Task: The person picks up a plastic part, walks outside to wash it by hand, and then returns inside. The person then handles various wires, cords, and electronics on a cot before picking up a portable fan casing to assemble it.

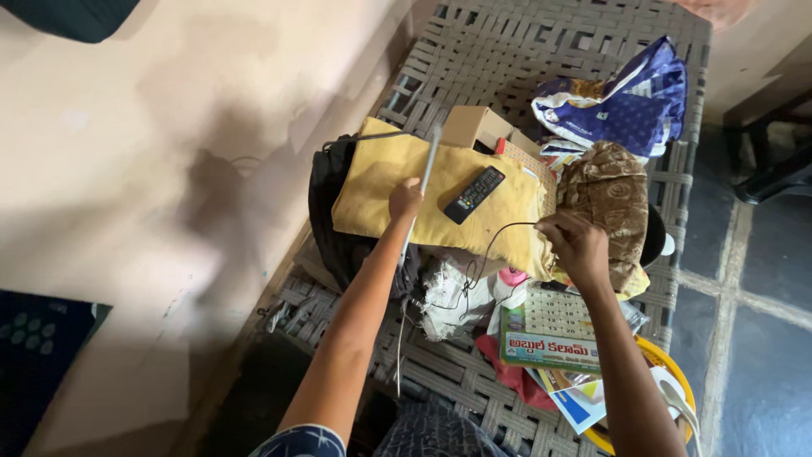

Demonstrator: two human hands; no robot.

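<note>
Woven strap cot (507,51) against pale wall, piled with clutter.

Black bag (326,220): left edge of the pile, partly under the yellow cloth.

Yellow cloth (381,190): spread flat over the pile's middle.

Left hand (406,200): on the yellow cloth, fingers closed around a thin white rod (427,165) that slants up across the cloth and down past the wrist.

Black remote (474,194): lying flat on the yellow cloth, just right of the left hand, untouched.

Cardboard box (475,125): behind the cloth, open side up.

Thin black cable (495,241): curving off the cloth's lower edge toward the right hand.

Right hand (575,244): at the cloth's right corner, fingers pinched together on the cable's end.

Printed booklets (550,334): below the right hand.

Brown patterned cloth (609,199): just right of that hand.

Blue patterned cloth (630,101): far right corner.
</note>
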